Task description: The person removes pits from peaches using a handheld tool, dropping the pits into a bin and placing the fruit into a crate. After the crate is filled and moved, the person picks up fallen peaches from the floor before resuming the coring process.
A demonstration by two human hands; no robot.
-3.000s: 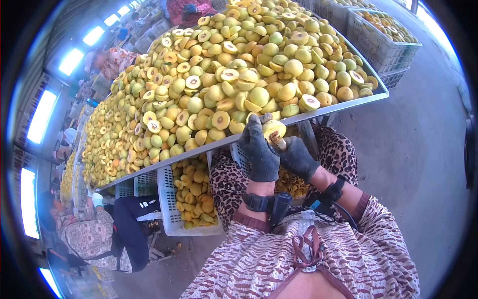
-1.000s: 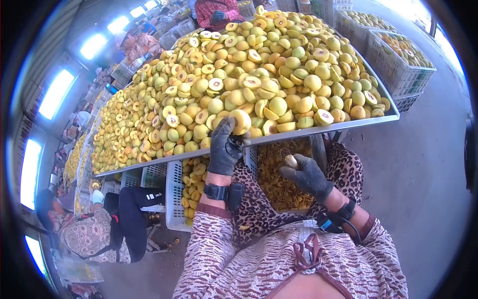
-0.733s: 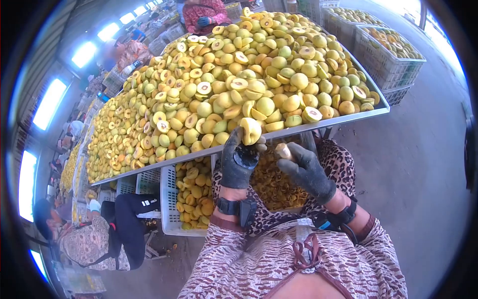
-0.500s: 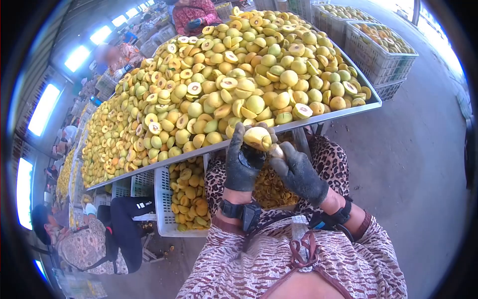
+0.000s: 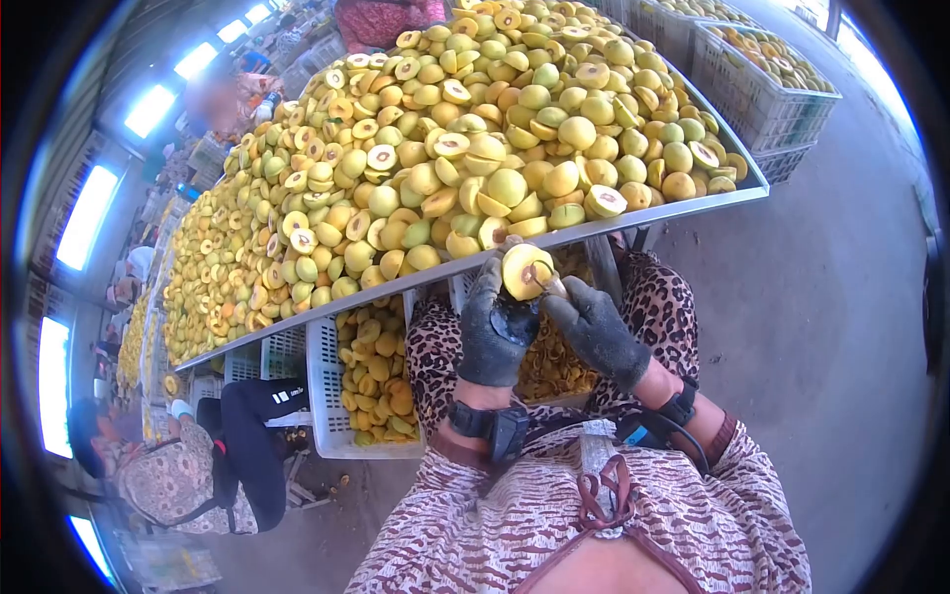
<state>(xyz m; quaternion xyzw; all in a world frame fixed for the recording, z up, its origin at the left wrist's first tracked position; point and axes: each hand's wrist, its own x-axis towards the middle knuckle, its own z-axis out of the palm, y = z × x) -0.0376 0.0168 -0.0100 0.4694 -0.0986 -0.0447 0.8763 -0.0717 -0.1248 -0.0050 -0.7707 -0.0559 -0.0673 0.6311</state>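
My left hand (image 5: 493,337), in a dark grey glove, holds up a halved yellow peach (image 5: 522,267) with its cut face towards me. A brown pit area shows at its middle. My right hand (image 5: 602,335), gloved likewise, is closed around the pale handle of a small pitting tool (image 5: 557,287). The tool's thin curved metal end touches the cut face. Both hands are just off the near edge of a metal-rimmed table (image 5: 594,234), heaped with peach halves (image 5: 435,163). Fruit scraps (image 5: 554,364) lie below my hands, between my knees.
A white crate (image 5: 322,396) of peach halves stands under the table edge at left. Stacked crates (image 5: 762,104) of fruit are at the far right. A seated person (image 5: 188,475) is at left, and other people sit beyond the heap. Concrete floor (image 5: 792,327) lies at right.
The peach half has turned so its cut face now shows towards me. The tool's curved end is now against that face. The view has shifted slightly.
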